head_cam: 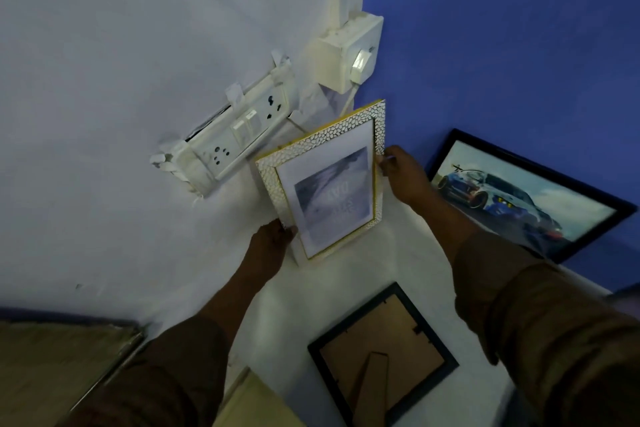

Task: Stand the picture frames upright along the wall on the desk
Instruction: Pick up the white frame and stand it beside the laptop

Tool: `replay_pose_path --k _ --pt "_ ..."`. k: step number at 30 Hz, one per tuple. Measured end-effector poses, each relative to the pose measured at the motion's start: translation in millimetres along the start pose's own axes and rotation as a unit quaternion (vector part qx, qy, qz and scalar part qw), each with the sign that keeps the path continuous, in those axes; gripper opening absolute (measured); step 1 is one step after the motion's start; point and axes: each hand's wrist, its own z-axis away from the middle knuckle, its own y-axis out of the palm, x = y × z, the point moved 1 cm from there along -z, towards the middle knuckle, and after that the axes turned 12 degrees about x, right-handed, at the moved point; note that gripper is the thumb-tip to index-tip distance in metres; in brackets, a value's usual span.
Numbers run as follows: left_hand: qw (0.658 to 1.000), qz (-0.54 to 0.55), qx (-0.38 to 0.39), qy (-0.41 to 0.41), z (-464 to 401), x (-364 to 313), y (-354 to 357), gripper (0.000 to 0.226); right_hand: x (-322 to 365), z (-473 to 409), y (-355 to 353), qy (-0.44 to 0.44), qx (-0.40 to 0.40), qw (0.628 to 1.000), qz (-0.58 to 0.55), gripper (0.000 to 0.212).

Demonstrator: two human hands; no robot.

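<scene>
A white-and-gold pebbled picture frame (329,180) stands upright in the corner of the white desk (408,253), leaning toward the pale wall. My left hand (272,246) grips its lower left edge. My right hand (403,177) holds its right edge with fingertips. A black frame with a car picture (526,194) stands leaning against the blue wall at the right. Another dark frame (382,354) lies face down on the desk in front, its cardboard back and stand showing.
A loose socket panel (228,139) hangs off the pale wall just left of the held frame. A white switch box (349,52) with a cable sits above it in the corner. A wooden surface (52,367) lies lower left.
</scene>
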Motion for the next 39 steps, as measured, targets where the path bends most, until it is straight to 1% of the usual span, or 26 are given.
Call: replay_pose_path --k 3,6,8,9,10,11,13,15,16,17,19,22,24,26,28,30,31,32,33,34,37,39 --pt "0.996 0.051 -0.010 0.070 16.9 -14.6 4.6 0.025 -12.5 37.4 -13.1 -0.009 -0.032 0.999 -0.029 0.030" --pt "0.987 0.102 -0.058 0.108 37.7 -42.9 13.7 0.018 -27.3 82.0 -30.7 0.001 -0.030 0.996 -0.088 0.026" --pt "0.981 0.123 -0.084 0.123 53.4 -65.6 19.9 0.018 -29.4 113.5 -43.3 0.008 -0.031 0.991 -0.126 0.023" --pt "0.980 0.129 -0.084 0.129 65.7 -77.0 27.1 0.019 -28.7 136.2 -54.2 0.009 -0.042 0.991 -0.129 0.027" --pt "0.981 0.125 -0.083 0.126 71.3 -84.1 28.9 0.019 -26.3 147.4 -61.2 0.008 -0.055 0.991 -0.118 0.035" --pt "0.982 0.110 -0.080 0.128 80.2 -91.3 33.5 0.018 -22.7 164.7 -71.4 -0.001 -0.078 0.991 -0.105 0.045" --pt "0.985 0.081 -0.069 0.139 103.5 -103.6 45.8 0.018 -16.8 204.7 -96.3 -0.037 -0.152 0.985 -0.072 0.058" --pt "0.987 0.052 -0.052 0.146 124.8 -115.6 57.4 0.018 -12.2 242.4 -122.5 -0.078 -0.228 0.970 -0.026 0.061" --pt "0.987 0.038 -0.044 0.149 134.5 -121.9 61.8 0.018 -7.6 258.9 -132.3 -0.096 -0.237 0.967 -0.003 0.061" --pt "0.987 0.025 -0.030 0.155 149.7 -129.0 70.1 0.017 -6.4 281.3 -140.5 -0.111 -0.227 0.967 0.022 0.059" --pt "0.986 0.000 -0.002 0.167 168.0 -145.7 80.2 0.016 1.3 308.1 -149.3 -0.133 -0.176 0.973 0.073 0.057" --pt "0.980 -0.031 0.053 0.187 198.7 -176.4 97.9 0.017 6.5 349.8 -156.4 -0.128 -0.120 0.978 0.111 0.045" --pt "0.974 -0.038 0.087 0.206 217.8 -195.9 106.7 0.023 4.6 377.9 -161.5 -0.130 -0.133 0.979 0.082 0.041" --pt "0.967 -0.040 0.120 0.222 230.4 -207.5 111.8 0.024 1.0 401.6 -167.9 -0.132 -0.181 0.974 0.039 0.047" --pt "0.960 -0.059 0.137 0.238 238.3 -215.3 116.8 0.023 -2.6 424.0 -172.5 -0.123 -0.213 0.969 -0.014 0.053" --pt "0.957 -0.039 0.111 0.265 242.8 -223.0 126.1 0.013 -4.8 449.4 -175.8 -0.098 -0.250 0.961 -0.058 0.048" --pt "0.958 -0.010 0.075 0.276 246.0 -226.9 131.6 0.014 -7.0 460.1 -177.8 -0.083 -0.275 0.955 -0.076 0.045" --pt "0.957 0.022 0.033 0.286 251.9 -228.9 138.8 0.021 -10.9 473.4 -179.2 -0.068 -0.304 0.946 -0.095 0.044" --pt "0.956 0.049 -0.005 0.288 259.9 -228.3 145.1 0.024 -15.4 484.8 -180.6 -0.054 -0.330 0.935 -0.117 0.045" --pt "0.954 0.072 -0.027 0.289 266.9 -224.9 152.6 0.026 -21.1 496.9 -182.4 -0.046 -0.357 0.922 -0.144 0.047" --pt "0.959 0.089 -0.029 0.268 285.2 -201.9 180.4 0.025 -46.2 527.0 -185.6 -0.028 -0.394 0.888 -0.236 0.061" --pt "0.966 0.105 -0.021 0.235 293.5 -186.0 199.1 0.025 -62.7 546.9 -183.5 -0.012 -0.415 0.863 -0.289 0.061"
